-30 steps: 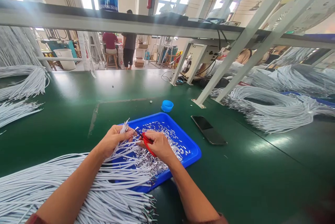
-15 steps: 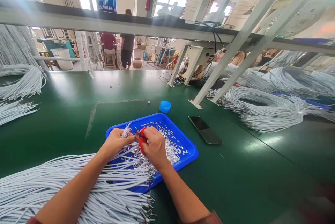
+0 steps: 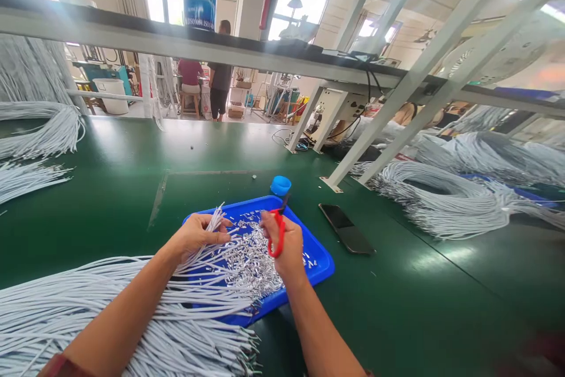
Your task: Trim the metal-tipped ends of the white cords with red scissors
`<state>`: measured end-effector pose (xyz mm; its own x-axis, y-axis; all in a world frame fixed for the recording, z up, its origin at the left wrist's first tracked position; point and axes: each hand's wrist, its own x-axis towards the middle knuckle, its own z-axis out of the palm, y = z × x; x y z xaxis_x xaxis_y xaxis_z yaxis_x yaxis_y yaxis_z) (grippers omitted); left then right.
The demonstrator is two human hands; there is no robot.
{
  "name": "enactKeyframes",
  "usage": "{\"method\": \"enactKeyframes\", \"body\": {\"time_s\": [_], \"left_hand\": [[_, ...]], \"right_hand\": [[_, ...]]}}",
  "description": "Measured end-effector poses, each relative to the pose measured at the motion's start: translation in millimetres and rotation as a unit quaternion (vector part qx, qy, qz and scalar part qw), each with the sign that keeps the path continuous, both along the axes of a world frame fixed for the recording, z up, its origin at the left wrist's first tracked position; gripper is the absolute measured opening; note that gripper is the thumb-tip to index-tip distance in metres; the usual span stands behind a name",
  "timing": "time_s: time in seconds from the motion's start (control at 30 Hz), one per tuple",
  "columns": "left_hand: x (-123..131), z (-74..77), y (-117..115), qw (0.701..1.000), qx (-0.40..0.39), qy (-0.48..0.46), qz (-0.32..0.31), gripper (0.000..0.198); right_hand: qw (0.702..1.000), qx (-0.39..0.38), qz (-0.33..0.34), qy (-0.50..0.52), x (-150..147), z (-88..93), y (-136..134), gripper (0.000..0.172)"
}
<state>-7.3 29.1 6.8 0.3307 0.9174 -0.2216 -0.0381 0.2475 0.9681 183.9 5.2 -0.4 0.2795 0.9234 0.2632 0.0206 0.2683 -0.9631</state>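
Closed round a small bunch of white cables, my left hand is above the left side of a blue tray. The cable tips stick up past its fingers. My right hand holds red-handled scissors over the tray's right half, dark blades pointing up and away. Many short silvery-white pieces lie scattered and heaped in the tray. A thick spread of white cables runs from the left under my left forearm, and several of its ends rest over the tray's near edge.
Behind the tray stands a blue cap. A dark phone lies to its right. Coiled cable bundles rest on the green table at the right, more at the far left. Slanted metal posts and a shelf cross beyond. Two people are in the background.
My right hand has moved right with the scissors, away from my left hand, and the blades have swung to point up. My left hand stays closed round the cables. The view has shifted slightly.
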Motion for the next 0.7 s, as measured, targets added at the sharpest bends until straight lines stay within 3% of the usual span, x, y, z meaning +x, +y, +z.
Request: {"method": "enactKeyframes", "body": {"time_s": [0.1,0.2,0.3,0.37,0.43,0.57,0.7], "left_hand": [[-16.6,3.1,4.9,0.996,-0.05,-0.02,-0.07,0.037],[-30.2,6.4,8.1,0.988,-0.072,-0.039,-0.133,0.032],[-33.1,6.6,9.1,0.99,-0.066,-0.036,-0.118,0.03],[-29.5,4.9,9.0,0.993,-0.073,-0.046,-0.084,0.028],[-23.9,2.4,8.5,0.993,-0.083,-0.07,-0.048,0.026],[-13.8,-2.1,5.8,0.992,-0.084,-0.089,0.0,0.029],[-8.8,-2.9,1.7,0.995,-0.078,-0.058,-0.033,0.03]], "right_hand": [[0.985,0.063,0.035,-0.153,-19.7,5.3,-11.7,0.02],[0.949,0.104,0.031,-0.298,-34.1,4.7,-14.6,0.016],[0.912,0.025,0.035,-0.409,-33.2,-6.3,-7.9,0.02],[0.907,-0.057,0.074,-0.411,-27.5,-15.0,-2.3,0.025],[0.919,-0.087,0.095,-0.372,-22.6,-19.6,1.2,0.021],[0.958,-0.002,0.058,-0.281,-22.9,-11.9,0.6,0.021],[0.963,0.064,0.071,-0.253,-30.6,-4.1,-2.6,0.015]]}}
